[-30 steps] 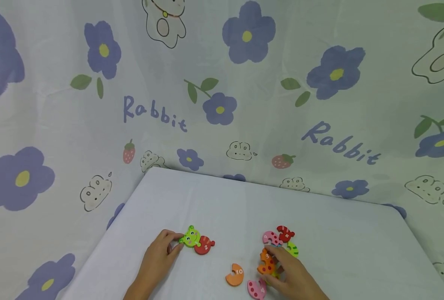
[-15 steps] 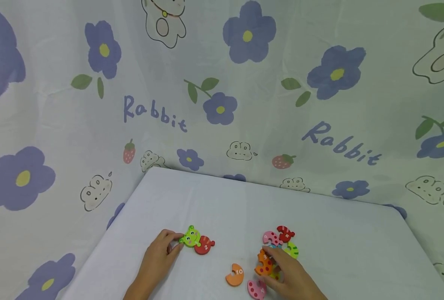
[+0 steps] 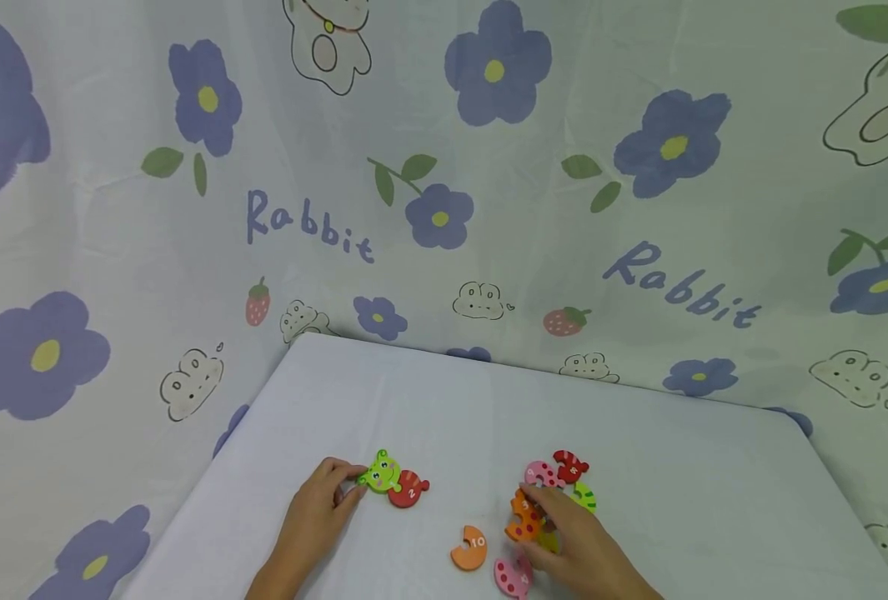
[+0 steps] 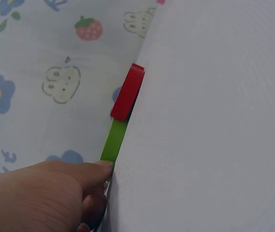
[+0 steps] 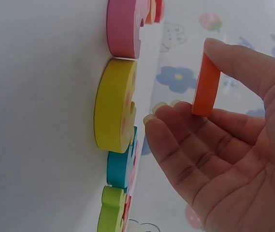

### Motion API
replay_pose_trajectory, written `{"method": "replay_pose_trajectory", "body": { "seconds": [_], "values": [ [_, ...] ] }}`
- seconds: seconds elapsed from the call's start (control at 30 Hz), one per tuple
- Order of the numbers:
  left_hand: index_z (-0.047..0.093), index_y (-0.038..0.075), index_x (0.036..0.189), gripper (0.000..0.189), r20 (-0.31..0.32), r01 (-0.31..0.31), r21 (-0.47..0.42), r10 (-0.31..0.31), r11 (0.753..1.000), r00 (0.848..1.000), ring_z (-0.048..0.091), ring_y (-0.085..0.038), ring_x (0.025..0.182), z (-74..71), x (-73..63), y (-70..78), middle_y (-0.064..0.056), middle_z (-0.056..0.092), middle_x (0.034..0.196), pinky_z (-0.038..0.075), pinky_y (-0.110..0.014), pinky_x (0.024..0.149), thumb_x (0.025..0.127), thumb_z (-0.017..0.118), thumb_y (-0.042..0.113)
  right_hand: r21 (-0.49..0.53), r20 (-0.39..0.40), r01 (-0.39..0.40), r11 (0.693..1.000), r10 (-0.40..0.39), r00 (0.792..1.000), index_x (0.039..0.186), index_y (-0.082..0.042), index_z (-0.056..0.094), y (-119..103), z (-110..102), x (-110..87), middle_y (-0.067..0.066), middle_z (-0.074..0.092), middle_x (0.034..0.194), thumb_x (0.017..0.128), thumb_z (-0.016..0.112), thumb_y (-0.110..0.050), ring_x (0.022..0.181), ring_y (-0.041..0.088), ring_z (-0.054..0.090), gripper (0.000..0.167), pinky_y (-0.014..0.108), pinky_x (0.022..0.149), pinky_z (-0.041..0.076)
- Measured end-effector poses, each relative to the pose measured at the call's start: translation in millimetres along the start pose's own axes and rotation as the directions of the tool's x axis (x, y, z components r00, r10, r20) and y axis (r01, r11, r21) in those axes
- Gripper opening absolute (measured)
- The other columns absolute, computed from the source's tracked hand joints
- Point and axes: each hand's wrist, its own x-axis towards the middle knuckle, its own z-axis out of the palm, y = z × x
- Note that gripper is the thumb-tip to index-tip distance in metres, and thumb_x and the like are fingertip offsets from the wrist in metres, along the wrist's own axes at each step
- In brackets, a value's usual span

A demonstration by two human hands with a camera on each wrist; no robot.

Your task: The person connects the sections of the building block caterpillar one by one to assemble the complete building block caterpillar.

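My left hand grips the left edge of a green caterpillar-head puzzle piece, which lies flat on the table. Joined to its right side is a red piece numbered 2; both appear edge-on in the left wrist view. Between thumb and fingers, my right hand pinches an orange dotted piece numbered 3. The right wrist view has this orange piece raised off the table, over a yellow piece that is partly hidden in the head view.
Around the right hand lie a pink piece numbered 4, an orange piece numbered 10, another pink piece, a red piece, a green striped piece and a blue piece. A patterned curtain hangs behind the white table.
My right hand has carried the orange 3 piece slightly left and up in the head view. The left hand and the green and red pieces have stayed put.
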Motion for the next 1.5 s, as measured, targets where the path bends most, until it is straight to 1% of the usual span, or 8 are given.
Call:
{"method": "replay_pose_trajectory", "body": {
  "seconds": [0.17,0.3,0.4,0.47,0.73,1.0,1.27,1.5],
  "values": [
    [0.078,0.018,0.115,0.025,-0.001,-0.004,-0.010,0.004,1.000,1.000,0.046,-0.004,0.070,0.1,-1.1,-0.2,0.009,0.060,0.104,0.042,-0.023,0.061,0.091,0.083,0.012,0.012,0.014,0.016,1.000,-0.016,1.000,0.148,-0.014,0.058,-2,3,5.0,0.011,0.060,0.144,0.084,0.087,-0.045,0.128,0.037,0.057,0.076,0.060,0.097,0.052],
    [0.078,0.018,0.114,0.024,-0.004,-0.001,-0.018,0.001,1.000,1.000,0.046,-0.003,0.069,0.3,-2.0,-2.1,0.010,0.061,0.103,0.043,-0.022,0.061,0.091,0.083,0.012,0.007,0.025,0.048,0.999,-0.048,0.999,0.148,-0.014,0.057,-5,5,7.3,0.009,0.061,0.141,0.085,0.087,-0.042,0.112,0.026,0.062,0.075,0.053,0.094,0.056],
    [0.078,0.018,0.114,0.025,-0.014,-0.021,-0.020,0.020,1.000,1.000,0.046,-0.003,0.069,-0.1,-1.9,-1.7,0.009,0.061,0.103,0.043,-0.023,0.061,0.091,0.084,0.011,-0.003,0.034,0.071,0.997,-0.071,0.997,0.148,-0.013,0.056,-7,4,7.6,0.005,0.062,0.135,0.086,0.087,-0.041,0.100,0.017,0.061,0.075,0.046,0.089,0.059],
    [0.079,0.018,0.113,0.024,-0.020,-0.027,-0.020,0.027,0.999,0.999,0.046,-0.003,0.070,0.0,-1.2,-1.4,0.010,0.061,0.103,0.043,-0.023,0.061,0.090,0.084,0.011,-0.011,0.040,0.076,0.997,-0.075,0.996,0.149,-0.013,0.056,-9,3,8.1,0.002,0.063,0.132,0.086,0.087,-0.041,0.097,0.016,0.061,0.075,0.043,0.087,0.059],
    [0.078,0.018,0.113,0.024,-0.016,-0.023,-0.033,0.022,0.999,1.000,0.045,-0.003,0.069,1.0,0.1,-0.9,0.010,0.060,0.102,0.042,-0.023,0.061,0.091,0.084,0.012,-0.031,0.068,0.068,0.997,-0.066,0.995,0.150,-0.016,0.054,-8,6,11.4,-0.001,0.062,0.133,0.088,0.084,-0.047,0.100,0.015,0.059,0.076,0.048,0.091,0.056],
    [0.079,0.019,0.112,0.024,-0.020,-0.026,-0.030,0.025,0.999,0.999,0.046,-0.003,0.069,0.6,-0.5,-0.9,0.011,0.060,0.101,0.043,-0.022,0.061,0.090,0.084,0.012,-0.052,0.075,0.087,0.995,-0.083,0.994,0.150,-0.017,0.055,-9,8,13.5,-0.005,0.062,0.129,0.088,0.081,-0.055,0.099,0.013,0.059,0.077,0.044,0.089,0.057],
    [0.079,0.019,0.111,0.024,-0.019,-0.038,-0.032,0.037,0.999,0.999,0.046,-0.003,0.069,0.0,-0.4,-3.0,0.011,0.060,0.101,0.043,-0.023,0.061,0.089,0.085,0.012,-0.066,0.062,0.100,0.993,-0.096,0.993,0.150,-0.018,0.054,-12,8,14.6,-0.004,0.062,0.130,0.088,0.080,-0.055,0.097,0.013,0.059,0.077,0.042,0.088,0.058],
    [0.079,0.019,0.111,0.024,-0.016,-0.044,-0.034,0.044,0.998,0.999,0.046,-0.002,0.069,0.8,0.0,-3.8,0.011,0.060,0.100,0.043,-0.023,0.061,0.089,0.085,0.011,-0.086,0.064,0.127,0.988,-0.122,0.991,0.150,-0.018,0.054,-15,10,17.0,-0.003,0.062,0.129,0.089,0.081,-0.051,0.096,0.012,0.058,0.074,0.041,0.086,0.058]
  ]
}}
